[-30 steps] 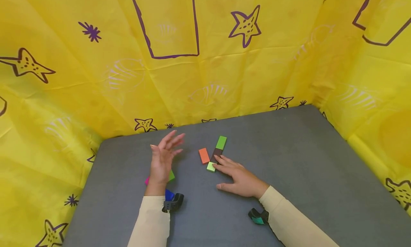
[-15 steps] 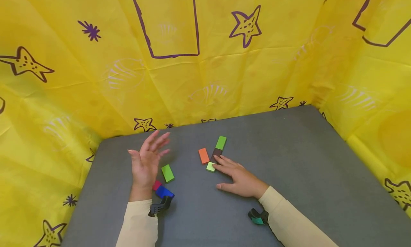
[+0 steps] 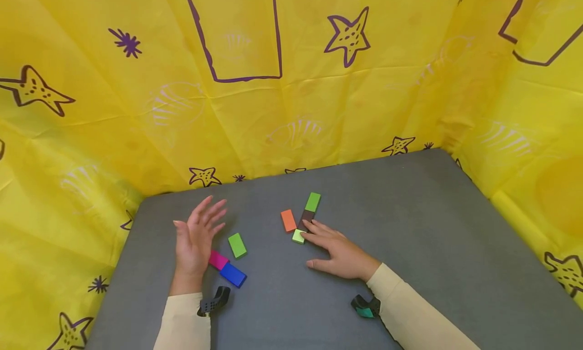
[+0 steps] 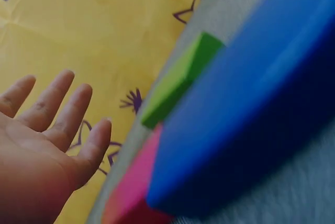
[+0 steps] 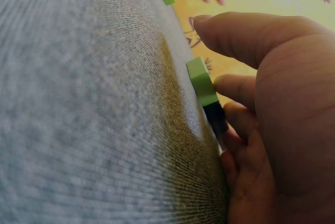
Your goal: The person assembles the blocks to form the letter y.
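My left hand is raised with fingers spread and holds nothing. Just right of it lie a pink block and a blue block, end to end, with a green block behind them. The blue block looms large in the left wrist view. My right hand lies palm down with extended fingers, its fingertips at a light green block and a dark brown block. These two form a slanted row with another green block. An orange block sits left of the row.
The blocks rest on a grey table. A yellow cloth printed with starfish stands along its back and sides. Each wrist wears a black strap-like mount, such as the left mount.
My left hand has moved left and a little toward me, uncovering the green, pink and blue blocks. The right hand has stayed at the row.
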`<state>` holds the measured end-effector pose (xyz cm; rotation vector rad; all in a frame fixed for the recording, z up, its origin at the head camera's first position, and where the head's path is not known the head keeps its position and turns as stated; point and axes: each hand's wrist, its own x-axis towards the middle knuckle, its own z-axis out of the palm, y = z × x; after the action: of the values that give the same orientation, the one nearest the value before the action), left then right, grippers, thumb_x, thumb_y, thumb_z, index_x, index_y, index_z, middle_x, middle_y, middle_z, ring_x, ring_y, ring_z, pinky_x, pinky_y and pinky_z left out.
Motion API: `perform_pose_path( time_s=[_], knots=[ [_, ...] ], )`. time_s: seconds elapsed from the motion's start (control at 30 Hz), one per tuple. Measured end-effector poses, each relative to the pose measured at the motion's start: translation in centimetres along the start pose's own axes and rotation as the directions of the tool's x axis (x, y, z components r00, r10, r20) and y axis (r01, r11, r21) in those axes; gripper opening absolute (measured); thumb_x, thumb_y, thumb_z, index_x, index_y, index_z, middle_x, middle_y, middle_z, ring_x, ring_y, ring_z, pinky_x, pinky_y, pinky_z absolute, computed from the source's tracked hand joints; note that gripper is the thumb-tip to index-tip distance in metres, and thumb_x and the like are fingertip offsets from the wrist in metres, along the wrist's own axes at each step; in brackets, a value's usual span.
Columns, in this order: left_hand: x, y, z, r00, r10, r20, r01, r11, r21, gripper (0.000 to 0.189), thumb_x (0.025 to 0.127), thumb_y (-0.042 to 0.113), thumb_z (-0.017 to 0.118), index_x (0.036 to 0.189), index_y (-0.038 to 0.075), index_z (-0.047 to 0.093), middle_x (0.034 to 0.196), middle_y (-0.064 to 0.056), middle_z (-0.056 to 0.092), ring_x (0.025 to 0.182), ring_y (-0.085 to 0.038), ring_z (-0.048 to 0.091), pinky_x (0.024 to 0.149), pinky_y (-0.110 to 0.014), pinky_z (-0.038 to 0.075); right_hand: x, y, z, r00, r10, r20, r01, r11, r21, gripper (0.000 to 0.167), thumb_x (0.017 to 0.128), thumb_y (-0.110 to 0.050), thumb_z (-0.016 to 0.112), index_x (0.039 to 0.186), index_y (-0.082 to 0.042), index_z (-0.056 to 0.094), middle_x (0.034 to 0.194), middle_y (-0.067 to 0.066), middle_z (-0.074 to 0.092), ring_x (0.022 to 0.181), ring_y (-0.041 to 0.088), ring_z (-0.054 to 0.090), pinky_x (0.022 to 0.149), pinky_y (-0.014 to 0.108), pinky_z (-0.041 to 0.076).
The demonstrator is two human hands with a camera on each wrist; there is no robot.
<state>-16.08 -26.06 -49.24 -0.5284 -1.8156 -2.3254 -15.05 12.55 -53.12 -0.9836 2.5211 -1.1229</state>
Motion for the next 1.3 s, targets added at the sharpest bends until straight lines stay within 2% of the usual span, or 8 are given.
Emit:
perform_pose_path(
  time_s=[0.33,0.5,0.63,0.77,0.9,1.17,1.23,1.3],
  knots=[
    [-1.3,-1.4,-1.1,0.997,-0.067,-0.030,0.071,0.980,0.188,0.081,0.116,0.060,0.027,0.168,-0.001,0.033,0.159,-0.033,0.046,0.142,-0.043,0.046,0.108,-0.055,0.036,0.1,-0.3,-0.1,1.000,-0.022,-0.012,0.023,1.000,0.011,0.075,0.105,-0.043,0.075,0.167,-0.014,0.046,0.179,0.001,0.024,0.164,0.032,0.017,0.120,0.073,0.022],
    [-1.3,-1.7,-0.8,0.994,-0.105,-0.032,0.109,0.940,0.324,0.057,0.119,0.028,0.040,0.167,-0.002,0.035,0.157,-0.031,0.050,0.142,-0.046,0.046,0.109,-0.040,0.042,0.1,-0.3,-0.1,1.000,-0.015,-0.013,0.015,1.000,0.009,0.076,0.104,-0.042,0.076,0.168,-0.014,0.046,0.179,0.000,0.022,0.164,0.032,0.015,0.121,0.073,0.020],
    [-1.3,-1.8,-0.8,0.983,-0.182,-0.027,0.173,0.869,0.464,0.064,0.109,0.008,0.062,0.167,0.003,0.036,0.157,-0.024,0.053,0.144,-0.040,0.047,0.110,-0.030,0.041,0.2,-0.4,-0.1,1.000,-0.016,-0.015,0.016,1.000,0.001,0.075,0.104,-0.043,0.076,0.167,-0.015,0.046,0.179,0.001,0.023,0.164,0.032,0.016,0.120,0.073,0.021],
    [-1.3,-1.9,-0.8,0.965,-0.261,-0.001,0.206,0.759,0.617,0.086,0.097,0.017,0.085,0.169,0.011,0.037,0.158,-0.015,0.055,0.145,-0.035,0.047,0.115,-0.046,0.038,0.1,-0.5,-0.2,1.000,-0.011,-0.011,0.011,1.000,0.006,0.075,0.105,-0.043,0.075,0.168,-0.015,0.046,0.179,0.001,0.023,0.164,0.032,0.016,0.120,0.073,0.020],
    [-1.3,-1.9,-0.6,0.945,-0.325,0.026,0.210,0.668,0.713,0.099,0.087,0.025,0.096,0.168,0.013,0.041,0.155,-0.012,0.056,0.142,-0.036,0.050,0.116,-0.060,0.037,0.1,-0.5,-0.2,1.000,-0.007,-0.009,0.007,1.000,0.011,0.075,0.105,-0.043,0.075,0.168,-0.014,0.046,0.179,0.002,0.024,0.164,0.033,0.016,0.120,0.074,0.020],
    [-1.0,-1.9,-0.1,0.931,-0.359,0.070,0.145,0.539,0.830,0.094,0.082,0.015,0.097,0.162,0.007,0.049,0.139,-0.012,0.060,0.131,-0.035,0.048,0.110,-0.058,0.041,0.0,-0.4,-0.2,1.000,-0.005,-0.006,0.005,1.000,0.015,0.075,0.105,-0.043,0.075,0.168,-0.014,0.046,0.179,0.002,0.023,0.164,0.033,0.016,0.120,0.075,0.020],
    [-1.0,-1.9,0.0,0.933,-0.356,0.060,0.144,0.520,0.842,0.093,0.083,0.013,0.096,0.163,0.007,0.048,0.137,-0.012,0.060,0.129,-0.035,0.049,0.109,-0.058,0.041,0.0,-0.4,-0.2,1.000,-0.005,-0.006,0.005,1.000,0.014,0.075,0.105,-0.044,0.075,0.167,-0.014,0.046,0.179,0.002,0.024,0.164,0.034,0.016,0.120,0.075,0.020],
    [-1.0,-2.0,0.0,0.936,-0.348,0.042,0.156,0.519,0.841,0.091,0.084,0.011,0.095,0.162,0.006,0.049,0.135,-0.012,0.062,0.127,-0.035,0.050,0.109,-0.058,0.042,-0.1,-0.3,-0.1,1.000,-0.005,-0.006,0.005,1.000,0.013,0.075,0.105,-0.044,0.075,0.167,-0.014,0.046,0.179,0.003,0.024,0.164,0.034,0.016,0.120,0.075,0.020]
  ],
)
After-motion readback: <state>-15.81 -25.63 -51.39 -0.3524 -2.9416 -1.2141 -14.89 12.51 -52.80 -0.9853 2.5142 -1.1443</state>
